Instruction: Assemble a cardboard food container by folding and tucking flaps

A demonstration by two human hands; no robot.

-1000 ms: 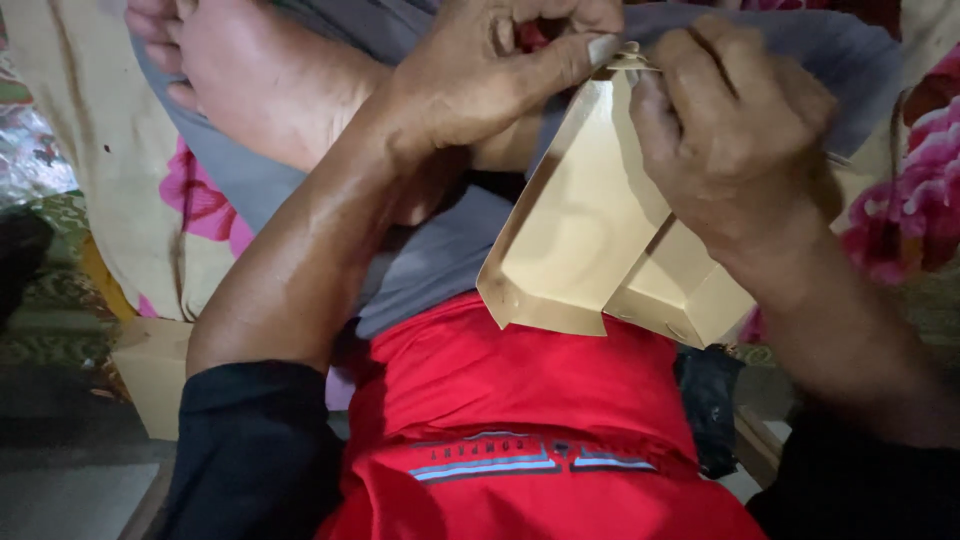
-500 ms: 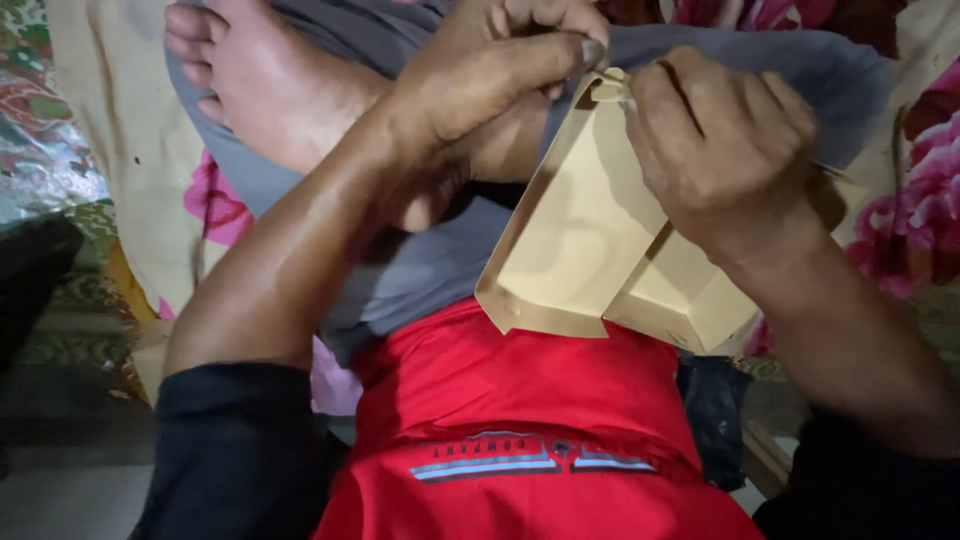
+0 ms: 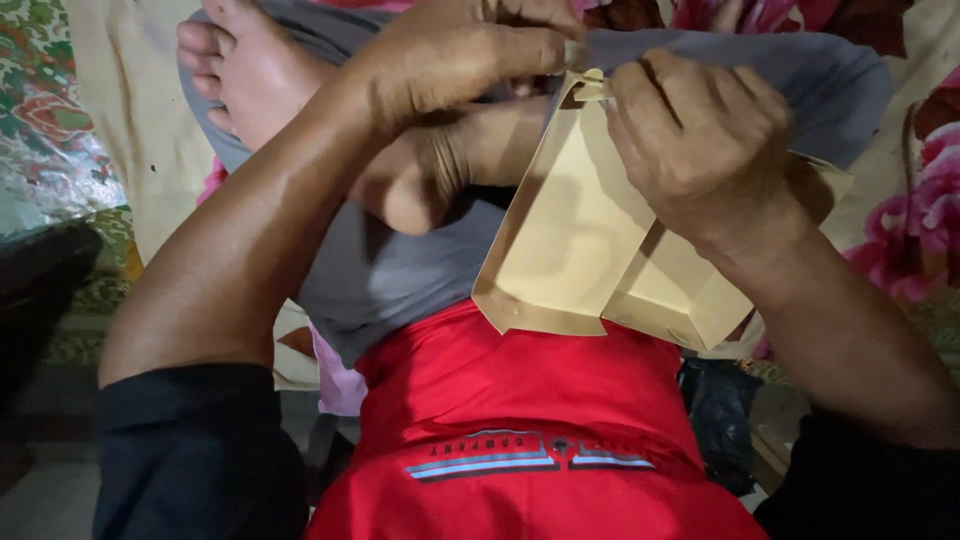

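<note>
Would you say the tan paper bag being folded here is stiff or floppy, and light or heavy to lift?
The paper bag probably holds a crease: its folded flaps keep sharp, straight edges. It looks light, since the left hand and right hand hold it up by pinching only its top corner. It seems thin, so it would likely crumple if squeezed.

A home, seemingly a floor-level sitting spot. A cream sheet with pink flowers point(image 3: 925, 215) spreads toward three o'clock, and a green patterned mat point(image 3: 45, 120) lies at ten o'clock. A bare foot point(image 3: 250, 70) rests at eleven o'clock.
</note>
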